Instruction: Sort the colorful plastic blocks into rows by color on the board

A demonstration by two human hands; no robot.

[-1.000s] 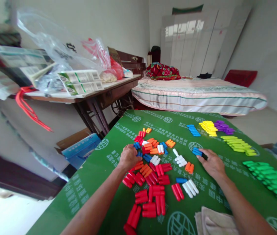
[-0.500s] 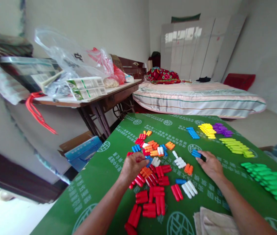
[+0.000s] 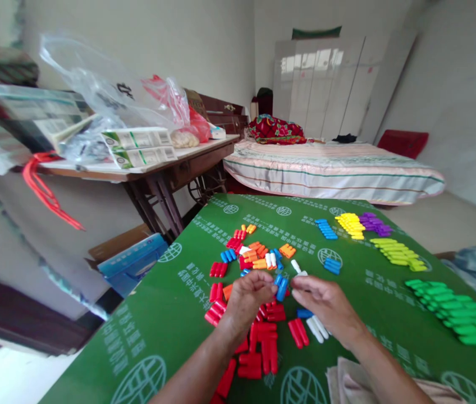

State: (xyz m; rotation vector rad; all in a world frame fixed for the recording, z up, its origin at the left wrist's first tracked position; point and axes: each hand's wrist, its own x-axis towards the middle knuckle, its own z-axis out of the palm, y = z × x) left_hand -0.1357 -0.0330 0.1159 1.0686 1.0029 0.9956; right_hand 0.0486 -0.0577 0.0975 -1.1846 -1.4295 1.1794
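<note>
My left hand pinches a small blue plastic piece, shaped like rounded tubes joined side by side, just above the pile. Facing it from the right, my right hand has its thumb and fingers apart, close to the blue piece with a small gap and nothing visible in its grasp. Beneath and around both hands lie similar red pieces, white pieces and orange pieces. A blue piece rests on the green table behind my right hand. My hands hide part of the pile.
Sorted rows line the table's right side: blue, yellow, purple, lime and green. A folded cloth lies at the near edge. A desk with bags and boxes stands left; a bed is beyond.
My right hand has left a blue piece beside the blue row and moved left toward my left hand. My left hand has lifted another blue piece from the pile, moving right.
</note>
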